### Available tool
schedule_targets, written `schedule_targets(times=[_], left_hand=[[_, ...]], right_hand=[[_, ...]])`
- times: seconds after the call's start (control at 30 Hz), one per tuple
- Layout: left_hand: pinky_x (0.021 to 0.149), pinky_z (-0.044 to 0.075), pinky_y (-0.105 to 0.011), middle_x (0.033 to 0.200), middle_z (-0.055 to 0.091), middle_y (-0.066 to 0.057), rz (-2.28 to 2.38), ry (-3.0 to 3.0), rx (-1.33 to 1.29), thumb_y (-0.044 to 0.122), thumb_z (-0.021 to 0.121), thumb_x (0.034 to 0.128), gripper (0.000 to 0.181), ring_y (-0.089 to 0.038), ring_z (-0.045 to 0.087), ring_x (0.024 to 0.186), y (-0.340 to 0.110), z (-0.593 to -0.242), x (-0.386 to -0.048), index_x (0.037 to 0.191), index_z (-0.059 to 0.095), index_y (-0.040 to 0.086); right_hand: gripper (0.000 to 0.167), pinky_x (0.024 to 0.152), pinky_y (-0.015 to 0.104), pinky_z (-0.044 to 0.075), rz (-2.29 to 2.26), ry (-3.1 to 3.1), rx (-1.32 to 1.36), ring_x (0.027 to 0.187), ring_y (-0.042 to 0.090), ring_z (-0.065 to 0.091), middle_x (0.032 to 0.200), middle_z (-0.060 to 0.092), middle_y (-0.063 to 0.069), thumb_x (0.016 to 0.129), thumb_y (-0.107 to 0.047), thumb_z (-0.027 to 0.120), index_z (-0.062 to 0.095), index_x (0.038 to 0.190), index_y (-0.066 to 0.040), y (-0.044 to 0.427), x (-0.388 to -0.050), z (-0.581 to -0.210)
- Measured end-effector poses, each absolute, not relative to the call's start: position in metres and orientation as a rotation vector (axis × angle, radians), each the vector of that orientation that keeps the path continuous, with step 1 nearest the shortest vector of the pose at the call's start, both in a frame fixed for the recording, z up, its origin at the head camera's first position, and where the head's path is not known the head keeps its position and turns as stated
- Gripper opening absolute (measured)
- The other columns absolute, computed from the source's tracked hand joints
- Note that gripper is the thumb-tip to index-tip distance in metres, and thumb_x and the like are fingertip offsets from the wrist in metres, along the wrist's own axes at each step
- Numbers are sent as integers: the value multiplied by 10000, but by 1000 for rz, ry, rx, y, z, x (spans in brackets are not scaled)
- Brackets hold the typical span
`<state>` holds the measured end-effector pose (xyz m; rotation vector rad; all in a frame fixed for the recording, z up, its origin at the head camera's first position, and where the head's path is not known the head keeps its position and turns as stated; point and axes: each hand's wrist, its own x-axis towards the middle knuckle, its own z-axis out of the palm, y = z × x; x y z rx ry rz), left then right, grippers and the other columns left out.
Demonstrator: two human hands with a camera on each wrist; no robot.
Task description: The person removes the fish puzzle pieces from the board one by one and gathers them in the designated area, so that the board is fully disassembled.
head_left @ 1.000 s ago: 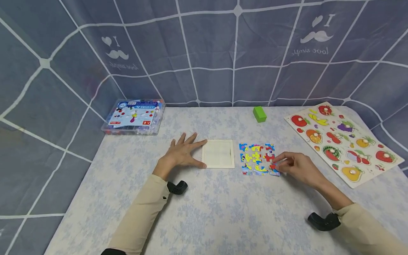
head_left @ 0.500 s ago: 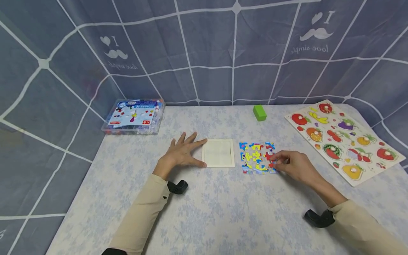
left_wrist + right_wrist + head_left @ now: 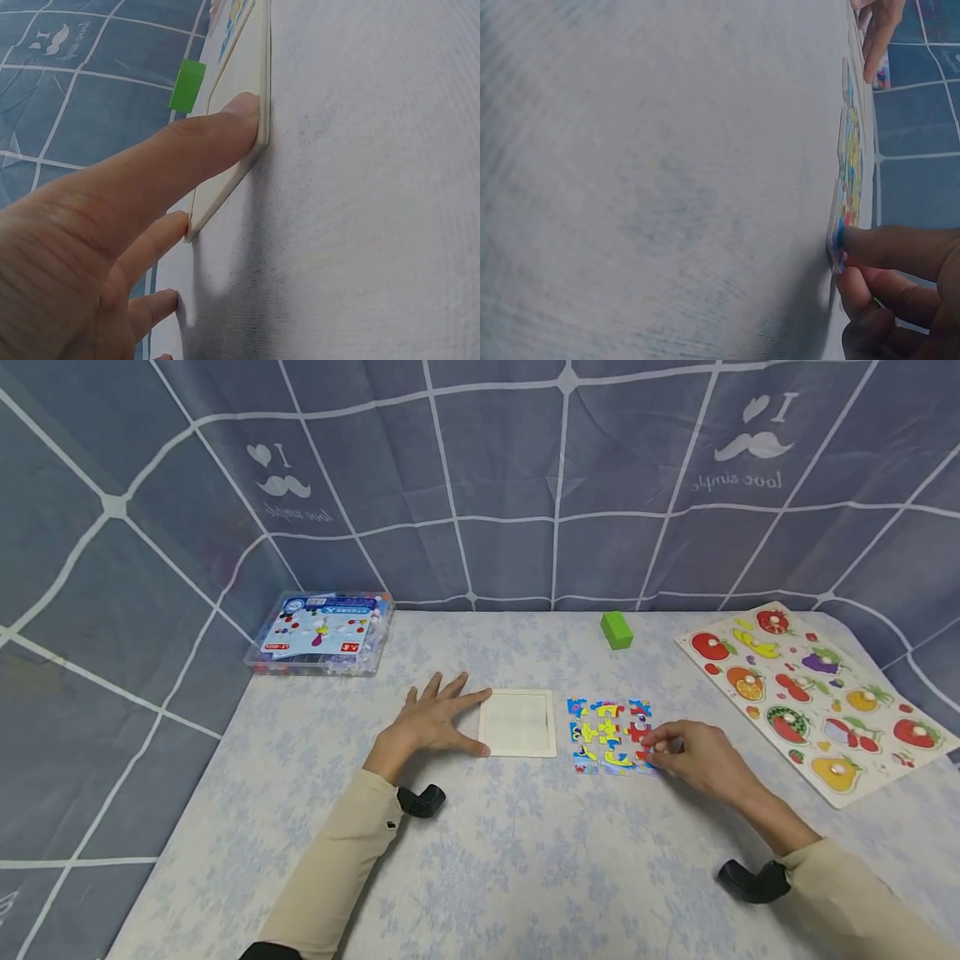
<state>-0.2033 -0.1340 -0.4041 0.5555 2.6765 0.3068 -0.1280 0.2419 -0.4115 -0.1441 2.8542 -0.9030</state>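
Observation:
In the head view a small pale wooden tray frame (image 3: 517, 724) lies flat on the table. My left hand (image 3: 429, 725) is spread at its left side, thumb and forefinger touching the left corners. The left wrist view shows that thumb (image 3: 225, 133) resting on the frame's corner. To the right lie several colourful jigsaw pieces (image 3: 606, 732), set out in a loose square with gaps. My right hand (image 3: 693, 757) pinches the lower right corner piece (image 3: 838, 234) between thumb and curled fingers. The fingertips partly hide that piece in the head view.
A fruit peg board (image 3: 813, 702) lies at the right, and a green block (image 3: 617, 630) stands behind the jigsaw. At the back left sits a clear plastic box (image 3: 322, 633) with a printed card. A grey patterned curtain (image 3: 510, 485) closes off the back and left.
My right hand has shifted slightly left, bringing the lower right piece closer to its neighbours. The left hand stays against the frame. The head view has swayed a little.

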Motion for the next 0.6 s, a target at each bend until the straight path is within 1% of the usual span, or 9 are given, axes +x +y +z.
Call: schedule_targets(times=[0.2,0.43,0.6], left_hand=[[1124,-2,-676,1655,20,-23,305,2674,561,675,713,756,975,-396,-72,1484,-135,-404,-202,1562,250,380],[1117,-2,-687,1655,4,-32,281,2693,555,672,675,792,954,-394,-82,1482,-136,-406,-199,1572,210,377],[1114,8,-694,1654,24,-49,285,2715,549,656,673,792,957,-402,-65,1482,-137,-404,-195,1576,211,361]], right_hand=[[144,566,296,392,-890,2860,-119,682,162,516,774,619,-7,861,-124,734,736,982,-45,241,-126,-412],[91,558,298,386,-899,2872,-145,663,169,516,769,618,-12,854,-132,738,735,935,-91,241,-129,-410],[83,558,296,383,-914,2869,-165,647,165,508,755,617,-12,855,-132,736,731,924,-87,240,-131,-409]])
